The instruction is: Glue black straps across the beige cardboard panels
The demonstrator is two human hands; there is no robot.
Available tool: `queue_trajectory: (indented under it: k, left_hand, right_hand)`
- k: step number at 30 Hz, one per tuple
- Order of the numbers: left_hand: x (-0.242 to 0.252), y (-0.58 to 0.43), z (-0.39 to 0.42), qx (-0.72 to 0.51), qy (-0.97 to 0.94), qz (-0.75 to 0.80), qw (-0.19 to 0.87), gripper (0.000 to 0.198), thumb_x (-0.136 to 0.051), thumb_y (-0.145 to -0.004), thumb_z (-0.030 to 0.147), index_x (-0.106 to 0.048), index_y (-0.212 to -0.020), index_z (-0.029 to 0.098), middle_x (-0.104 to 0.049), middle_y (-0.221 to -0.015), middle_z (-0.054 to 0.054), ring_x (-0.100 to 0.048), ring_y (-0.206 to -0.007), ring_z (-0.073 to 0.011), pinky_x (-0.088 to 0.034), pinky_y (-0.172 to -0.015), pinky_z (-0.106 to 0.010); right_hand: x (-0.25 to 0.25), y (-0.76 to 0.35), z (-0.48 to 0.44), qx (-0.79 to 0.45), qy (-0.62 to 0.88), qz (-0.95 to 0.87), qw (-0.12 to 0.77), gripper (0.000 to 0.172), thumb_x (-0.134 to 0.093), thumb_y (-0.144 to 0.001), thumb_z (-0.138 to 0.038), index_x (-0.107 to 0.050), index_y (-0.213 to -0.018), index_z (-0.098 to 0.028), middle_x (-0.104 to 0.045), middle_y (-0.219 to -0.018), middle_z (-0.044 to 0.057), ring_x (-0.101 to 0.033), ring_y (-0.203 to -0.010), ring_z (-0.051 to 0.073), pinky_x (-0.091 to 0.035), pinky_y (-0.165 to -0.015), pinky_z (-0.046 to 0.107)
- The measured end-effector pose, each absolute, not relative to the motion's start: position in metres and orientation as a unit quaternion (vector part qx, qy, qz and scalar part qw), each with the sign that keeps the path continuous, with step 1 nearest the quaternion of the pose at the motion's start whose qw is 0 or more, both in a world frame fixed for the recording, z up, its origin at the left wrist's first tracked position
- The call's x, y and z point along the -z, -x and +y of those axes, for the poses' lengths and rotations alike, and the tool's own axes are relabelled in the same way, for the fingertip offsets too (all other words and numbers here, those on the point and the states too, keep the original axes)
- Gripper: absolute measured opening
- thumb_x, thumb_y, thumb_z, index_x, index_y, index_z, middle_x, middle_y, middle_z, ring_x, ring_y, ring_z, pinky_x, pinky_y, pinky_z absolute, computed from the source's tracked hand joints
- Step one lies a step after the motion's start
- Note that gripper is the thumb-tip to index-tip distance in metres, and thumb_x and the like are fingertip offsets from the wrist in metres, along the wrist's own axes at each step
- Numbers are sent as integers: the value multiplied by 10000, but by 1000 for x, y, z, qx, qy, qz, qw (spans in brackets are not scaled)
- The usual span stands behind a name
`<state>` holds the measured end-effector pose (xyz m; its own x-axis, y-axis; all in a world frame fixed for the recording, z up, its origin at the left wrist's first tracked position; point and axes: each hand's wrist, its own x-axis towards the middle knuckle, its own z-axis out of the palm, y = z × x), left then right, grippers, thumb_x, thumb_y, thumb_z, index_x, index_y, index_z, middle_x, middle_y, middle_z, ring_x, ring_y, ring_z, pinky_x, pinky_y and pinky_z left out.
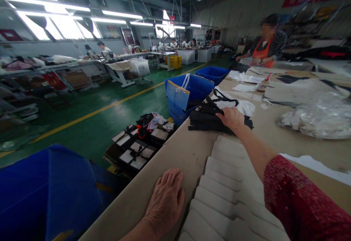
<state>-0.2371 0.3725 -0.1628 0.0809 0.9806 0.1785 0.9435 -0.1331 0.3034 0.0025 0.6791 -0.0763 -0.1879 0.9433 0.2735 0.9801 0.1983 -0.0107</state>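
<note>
My left hand point(167, 197) lies flat on the tan tabletop point(183, 160) near its edge, fingers stretched out and holding nothing. Reaching forward, my right hand point(231, 118) is closed on the top of a pile of black fabric strips point(207, 119); its fingertips are partly hidden among the strips. A loop of black strap point(226, 98) rises just beyond that hand. Between my arms runs a long row of overlapping pale grey-beige pieces point(219, 186), fanned along the table.
Blue bins point(178, 105) stand against the table's left side, and a larger blue bin point(49, 193) is at lower left. Bundled pieces point(137, 153) sit low beside the table. A clear plastic bag point(318, 118) lies at right. A co-worker in an orange apron point(263, 52) stands at the far end.
</note>
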Motion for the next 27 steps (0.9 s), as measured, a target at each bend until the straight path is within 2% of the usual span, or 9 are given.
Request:
queue_trajectory:
  k: [2,3,6,8,12,16,19,23,27]
  left_hand:
    - [163,237,372,-175,-735,653,52,420,-487,-897,176,-523,-1311,234,-559,-1356,-76,-497,-1263,-255,-437,-1073,-480]
    - [162,237,373,-176,-735,653,51,419,-489,-893,173,-527,-1306,234,-563,-1351,-76,-499,-1260,-255,-437,-1072,-478]
    - [162,237,373,-175,-733,656,49,419,-486,-887,161,-534,-1297,232,-569,-1343,-77,-503,-1254,-257,-436,-1069,-477]
    - [162,237,374,-173,-732,657,47,421,-484,-888,161,-533,-1300,234,-569,-1346,-77,-502,-1255,-258,-438,-1066,-478]
    - [163,236,374,-167,-732,659,45,419,-484,-895,173,-529,-1308,231,-562,-1356,-80,-497,-1258,-260,-438,-1063,-488]
    - [162,236,374,-164,-731,661,53,416,-483,-901,174,-526,-1312,225,-558,-1360,-85,-497,-1254,-262,-437,-1063,-491]
    - [159,236,375,-163,-731,660,57,418,-482,-899,172,-529,-1311,220,-562,-1353,-87,-499,-1256,-261,-438,-1067,-486]
    - [159,236,374,-163,-728,664,59,427,-488,-892,170,-528,-1313,234,-561,-1360,-75,-498,-1262,-258,-436,-1073,-486]
    - [162,237,372,-168,-729,661,57,437,-496,-889,174,-520,-1321,242,-558,-1366,-71,-498,-1264,-261,-429,-1077,-490]
  right_hand:
    - [67,-9,682,79,611,-780,110,395,-444,-983,-464,-653,-1170,-184,-664,-1156,177,-478,-1277,377,-437,-961,479]
    - [64,-11,683,67,598,-792,103,372,-461,-980,-431,-636,-1199,-186,-668,-1156,172,-491,-1267,367,-433,-965,471]
    - [64,-12,684,19,558,-827,69,362,-519,-943,-301,-568,-1284,-189,-704,-1107,128,-627,-1086,273,-466,-898,355]
    - [71,-8,682,-3,534,-844,45,397,-575,-902,-292,-561,-1286,-193,-722,-1071,104,-666,-1002,240,-477,-851,304]
    - [89,6,676,-20,509,-860,6,440,-668,-839,-370,-597,-1244,-215,-721,-1100,110,-668,-1041,278,-490,-857,333]
    - [103,21,673,-6,510,-860,-13,376,-597,-853,-180,-609,-1223,-244,-693,-1139,115,-665,-1067,283,-498,-870,367]
    - [109,28,670,10,522,-853,-6,361,-517,-862,-98,-602,-1196,-205,-633,-1203,151,-667,-1062,288,-508,-869,391]
    - [108,30,670,5,534,-845,26,335,-569,-807,-102,-612,-1129,-181,-567,-1274,169,-670,-1043,300,-523,-854,400]
    - [89,21,682,-26,569,-817,94,425,-625,-759,-174,-591,-1182,-177,-660,-1110,159,-674,-1003,323,-518,-862,414]
